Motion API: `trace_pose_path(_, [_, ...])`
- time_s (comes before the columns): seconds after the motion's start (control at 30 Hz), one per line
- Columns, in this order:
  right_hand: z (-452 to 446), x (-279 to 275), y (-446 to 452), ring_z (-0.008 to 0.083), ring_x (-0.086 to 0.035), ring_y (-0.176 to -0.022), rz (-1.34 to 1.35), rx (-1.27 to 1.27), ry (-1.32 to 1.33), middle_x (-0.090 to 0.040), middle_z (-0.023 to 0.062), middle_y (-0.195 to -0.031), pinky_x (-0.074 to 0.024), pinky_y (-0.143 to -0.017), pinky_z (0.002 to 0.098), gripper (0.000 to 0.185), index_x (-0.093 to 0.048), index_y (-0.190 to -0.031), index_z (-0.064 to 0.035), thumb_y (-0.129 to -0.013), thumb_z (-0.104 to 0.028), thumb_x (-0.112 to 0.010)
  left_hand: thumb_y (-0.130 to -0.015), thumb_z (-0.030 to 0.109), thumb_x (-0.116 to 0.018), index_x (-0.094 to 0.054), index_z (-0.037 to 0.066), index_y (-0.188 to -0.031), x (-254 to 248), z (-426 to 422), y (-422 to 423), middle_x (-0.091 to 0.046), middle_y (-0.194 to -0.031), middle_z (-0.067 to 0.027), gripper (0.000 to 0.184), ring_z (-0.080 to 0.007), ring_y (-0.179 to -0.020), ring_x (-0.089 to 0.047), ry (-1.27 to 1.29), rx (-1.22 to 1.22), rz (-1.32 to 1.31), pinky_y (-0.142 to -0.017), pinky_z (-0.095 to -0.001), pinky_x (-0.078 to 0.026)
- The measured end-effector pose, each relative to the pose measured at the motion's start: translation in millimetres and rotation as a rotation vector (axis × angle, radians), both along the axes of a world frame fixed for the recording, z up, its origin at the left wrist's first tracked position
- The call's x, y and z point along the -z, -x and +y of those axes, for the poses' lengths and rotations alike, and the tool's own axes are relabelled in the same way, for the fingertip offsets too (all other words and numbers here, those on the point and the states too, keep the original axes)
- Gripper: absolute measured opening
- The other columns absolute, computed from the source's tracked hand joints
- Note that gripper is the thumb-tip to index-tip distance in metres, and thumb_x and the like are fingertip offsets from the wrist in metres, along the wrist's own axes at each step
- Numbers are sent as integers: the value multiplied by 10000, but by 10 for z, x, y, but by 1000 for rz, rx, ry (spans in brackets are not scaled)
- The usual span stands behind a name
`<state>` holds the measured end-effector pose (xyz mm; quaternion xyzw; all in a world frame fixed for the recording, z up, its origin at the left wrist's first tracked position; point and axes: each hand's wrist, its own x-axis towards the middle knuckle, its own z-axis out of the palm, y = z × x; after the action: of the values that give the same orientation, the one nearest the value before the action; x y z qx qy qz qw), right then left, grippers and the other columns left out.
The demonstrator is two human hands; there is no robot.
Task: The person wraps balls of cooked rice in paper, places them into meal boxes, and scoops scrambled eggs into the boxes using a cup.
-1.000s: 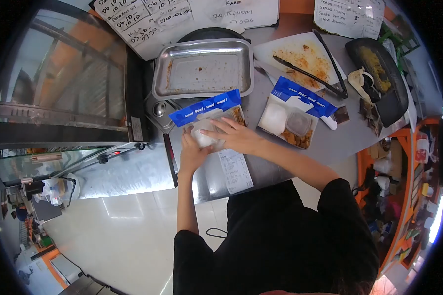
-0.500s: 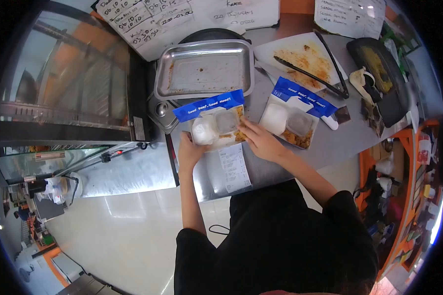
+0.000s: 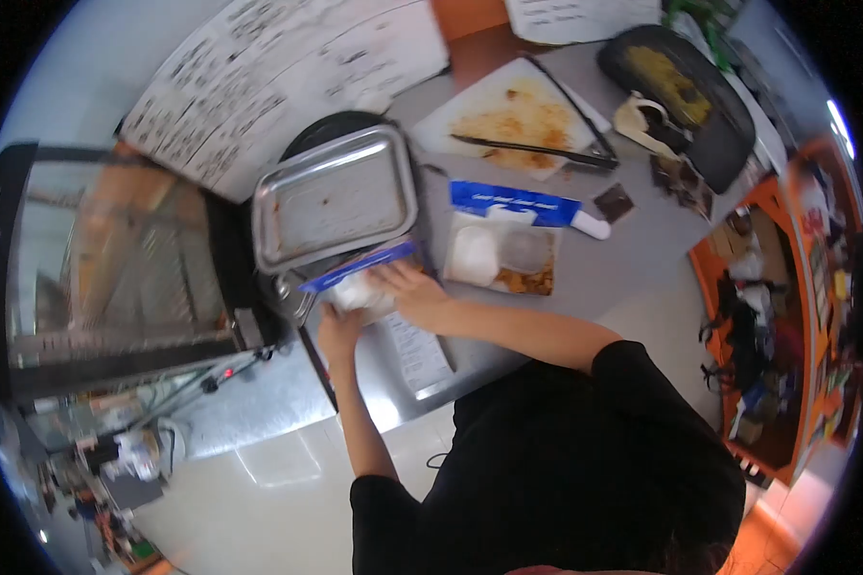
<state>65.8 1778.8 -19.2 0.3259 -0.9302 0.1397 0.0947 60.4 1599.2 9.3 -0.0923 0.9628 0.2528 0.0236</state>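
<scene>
The gray table [image 3: 585, 287] shines a little, and big white boards with writing [image 3: 288, 86] stand behind it. A glass case [image 3: 125, 259] is on the left. On the table, a metal tray [image 3: 340, 206] sits just past the food box [image 3: 364, 265] that both hands are touching. That box has a blue flap at its far side and a white lump [image 3: 353, 291] inside. A long paper slip [image 3: 417, 355] lies just beside it, on the near side.

The left hand [image 3: 339, 333] is at the near left corner of the box. It is blurry, so I cannot tell if it grips or just leans. The right hand [image 3: 417, 295] has its fingers stretched over the right part of the box. I cannot tell if they pinch anything.

To do this well, I think the left hand should keep the box from sliding, and the right hand should push softly. Pushing hard could squash the lump or bend the thin sides. Fingers should keep off the food.

To the right is another box [image 3: 470, 198], open, with its own white lump, a see-through tub [image 3: 527, 251] and brown food. Black tongs [image 3: 547, 151] lie on a messy white board [image 3: 451, 115] beyond.
</scene>
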Motion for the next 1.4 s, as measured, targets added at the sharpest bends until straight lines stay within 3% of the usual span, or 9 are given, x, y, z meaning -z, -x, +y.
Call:
trace_pose_path(0.13, [606,-534,-222,320,-305,-1224,-168,-55,19,-314,154,-1348,-227,-1012,440,402,-546,-1118,-33,-722,-75,-491,-693,363,-671,-473,7,-991,156,-174,-39,-589,-890,-232,505,-359,-835,-584,-9,-20,-125,-691,-404,-448])
trace_pose_path(0.2, [1211,-1142,-235,305,-355,-1195,-744,-309,280,-376,158,-1305,-247,-1012,409,398,-549,-1117,-25,-727,-26,-469,-734,335,-659,-466,6,-1071,-91,-43,-246,-542,-1025,-207,509,-317,-912,-546,56,-45,103,-765,-365,-431])
trace_pose_path(0.33, [2948,-1361,-418,228,-509,-1061,-925,-143,918,-556,134,-1122,-383,-915,324,287,-563,-1104,-52,-840,-82,-453,-835,157,-563,-434,-26,-1143,-790,547,-595,-488,-1117,-146,381,-240,-929,-507,-243,-199,352,-806,-326,-418])
trace_pose_path(0.5, [6003,-729,-787,196,-511,-915,272,1321,838,-531,129,-1097,-395,-840,311,377,-516,-1159,-63,-782,-81,-523,-821,96,-532,-499,8,-976,-1095,2399,-716,-538,-986,-116,181,-176,-817,-521,-774,-41,557,-781,-289,-415])
trace_pose_path(0.7, [7996,13,-996,193,-463,-1066,51,1827,1627,-503,151,-1168,-337,-909,279,553,-436,-1225,19,-856,-394,-437,-798,37,-570,-541,2,-1010,-1204,5123,266,-554,-971,-68,217,-112,-846,-511,-925,553,151,-771,-256,-410])
trace_pose_path(0.9, [8825,441,-846,221,-399,-1151,-62,1418,1118,-445,131,-1247,-291,-966,331,539,-427,-1240,-1,-921,-407,-270,-870,411,-429,-534,-71,-1058,-224,7122,2602,-548,-1097,-210,528,-282,-982,-542,-460,542,46,-823,-364,-402])
trace_pose_path(1.0, [8808,514,-761,229,-443,-1082,53,1479,1250,-501,130,-1172,-307,-943,345,532,-477,-1168,28,-926,-397,-267,-873,504,-354,-546,-64,-1058,935,7408,3413,-596,-989,-160,627,-278,-876,-547,-911,554,10,-799,-342,-399])
trace_pose_path(1.23, [8666,144,-767,204,-407,-1133,-123,1392,1842,-451,61,-1240,-258,-978,342,578,-391,-1279,-58,-906,-487,-288,-769,655,-370,-475,-104,-1150,515,7342,3485,-494,-1169,-229,856,-277,-1096,-467,-440,251,-496,-892,-334,-370])
trace_pose_path(1.4, [8527,120,-703,227,-439,-1051,58,1266,1827,-491,108,-1157,-344,-921,366,509,-442,-1217,-40,-910,-426,-316,-805,491,-488,-555,-51,-1044,23,7362,3073,-545,-1040,-153,596,-211,-926,-521,-986,246,-95,-777,-279,-395])
